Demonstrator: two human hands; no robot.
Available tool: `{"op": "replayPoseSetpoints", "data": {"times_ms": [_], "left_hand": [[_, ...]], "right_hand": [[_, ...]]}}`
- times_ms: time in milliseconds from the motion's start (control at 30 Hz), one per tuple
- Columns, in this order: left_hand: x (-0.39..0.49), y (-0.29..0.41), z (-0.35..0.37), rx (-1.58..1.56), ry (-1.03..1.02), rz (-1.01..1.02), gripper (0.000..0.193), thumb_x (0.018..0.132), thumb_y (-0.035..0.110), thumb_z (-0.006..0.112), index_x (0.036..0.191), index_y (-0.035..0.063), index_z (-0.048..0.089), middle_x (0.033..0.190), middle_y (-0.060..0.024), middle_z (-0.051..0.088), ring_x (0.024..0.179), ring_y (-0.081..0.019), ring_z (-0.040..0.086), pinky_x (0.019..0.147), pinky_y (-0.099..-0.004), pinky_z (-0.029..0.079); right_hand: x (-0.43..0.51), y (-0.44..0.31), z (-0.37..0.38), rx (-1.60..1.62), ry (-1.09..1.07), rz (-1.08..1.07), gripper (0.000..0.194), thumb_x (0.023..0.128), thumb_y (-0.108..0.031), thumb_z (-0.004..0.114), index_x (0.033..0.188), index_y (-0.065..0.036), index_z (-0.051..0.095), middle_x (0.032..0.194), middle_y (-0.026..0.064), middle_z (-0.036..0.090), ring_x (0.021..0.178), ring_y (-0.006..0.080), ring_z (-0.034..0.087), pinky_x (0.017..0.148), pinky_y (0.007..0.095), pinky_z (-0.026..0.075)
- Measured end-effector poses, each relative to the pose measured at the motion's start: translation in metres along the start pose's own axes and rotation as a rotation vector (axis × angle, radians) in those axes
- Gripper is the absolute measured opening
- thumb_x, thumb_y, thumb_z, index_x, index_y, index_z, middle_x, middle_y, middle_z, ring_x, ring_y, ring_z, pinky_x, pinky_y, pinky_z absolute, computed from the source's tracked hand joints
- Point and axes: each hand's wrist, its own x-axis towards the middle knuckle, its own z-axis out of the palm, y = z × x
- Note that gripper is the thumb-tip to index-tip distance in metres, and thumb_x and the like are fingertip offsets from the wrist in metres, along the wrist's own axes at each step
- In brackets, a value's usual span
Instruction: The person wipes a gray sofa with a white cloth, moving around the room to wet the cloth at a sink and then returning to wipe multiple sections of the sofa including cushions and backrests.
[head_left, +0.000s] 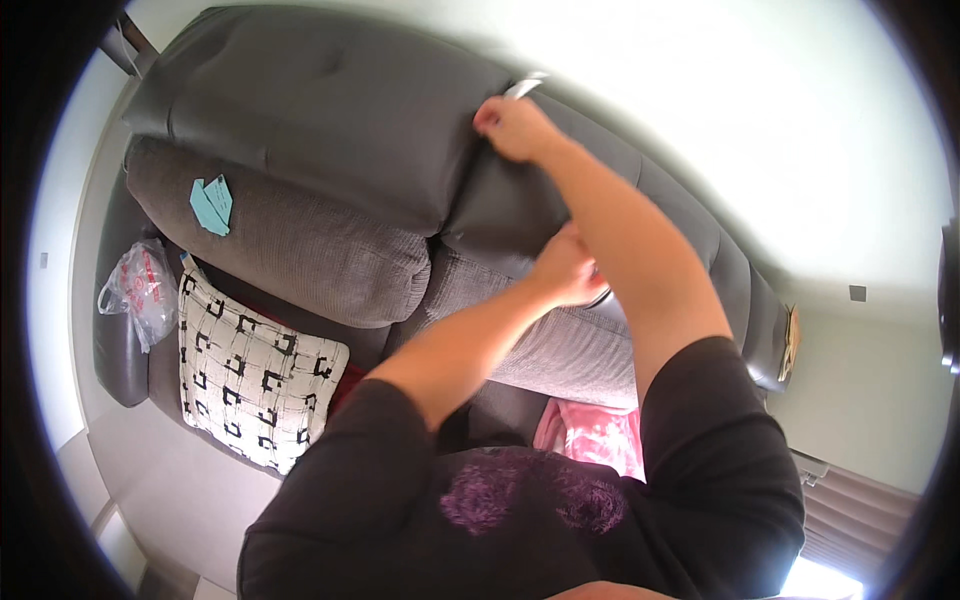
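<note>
My right hand (517, 127) is curled at the top of a grey leather sofa (322, 97), by the seam between two back cushions. A blurred white strip (526, 86), perhaps a wipe or paper, sticks out past its knuckles. Lower down, my left hand (568, 268) is closed in front of the ribbed grey fabric lower cushion (525, 330). Its fingers bend round a pale, dark-edged object (611, 306). My right forearm crosses in front and hides most of that object, so its kind is unclear.
Teal papers (212, 204) bearing writing rest on the left fabric cushion. A clear plastic bag (146, 289) is on the left armrest beside a black-and-white patterned pillow (251, 367). Pink fabric (592, 435) lies on the seat near my body. A white wall (720, 105) runs behind the sofa.
</note>
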Motion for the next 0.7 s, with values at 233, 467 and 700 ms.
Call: {"op": "replayPoseSetpoints", "data": {"times_ms": [233, 467, 700], "left_hand": [[0.067, -0.089, -0.213, 0.757, 0.313, 0.062, 0.021, 0.081, 0.013, 0.057, 0.100, 0.0051, 0.060, 0.106, -0.0107, 0.062, 0.104, -0.0295, 0.057, 0.090, -0.0450, 0.042], [0.067, -0.124, -0.202, 1.134, 0.066, -0.270, 0.040, 0.085, 0.034, 0.052, 0.114, 0.0096, 0.064, 0.127, -0.0069, 0.058, 0.127, -0.0238, 0.044, 0.109, -0.0477, 0.026], [0.068, -0.134, -0.206, 1.104, 0.118, -0.223, 0.033, 0.079, 0.025, 0.057, 0.108, 0.0124, 0.067, 0.123, -0.0015, 0.061, 0.123, -0.0204, 0.049, 0.109, -0.0447, 0.027]], "right_hand": [[-0.098, -0.059, 0.024, 0.146, -0.199, -0.428, 0.010, 0.064, -0.011, 0.061, 0.069, -0.004, 0.057, 0.071, 0.0157, 0.060, 0.076, 0.0366, 0.059, 0.069, 0.0429, 0.047], [-0.134, -0.047, 0.032, 0.056, -0.068, -0.682, 0.010, 0.067, -0.010, 0.063, 0.071, -0.010, 0.054, 0.073, 0.0069, 0.055, 0.071, 0.0297, 0.054, 0.063, 0.0393, 0.046], [-0.034, 0.040, -0.046, -0.627, -0.072, 0.122, 0.019, 0.087, -0.027, 0.050, 0.091, -0.019, 0.066, 0.093, 0.0067, 0.068, 0.093, 0.0278, 0.064, 0.074, 0.0433, 0.052]]}}
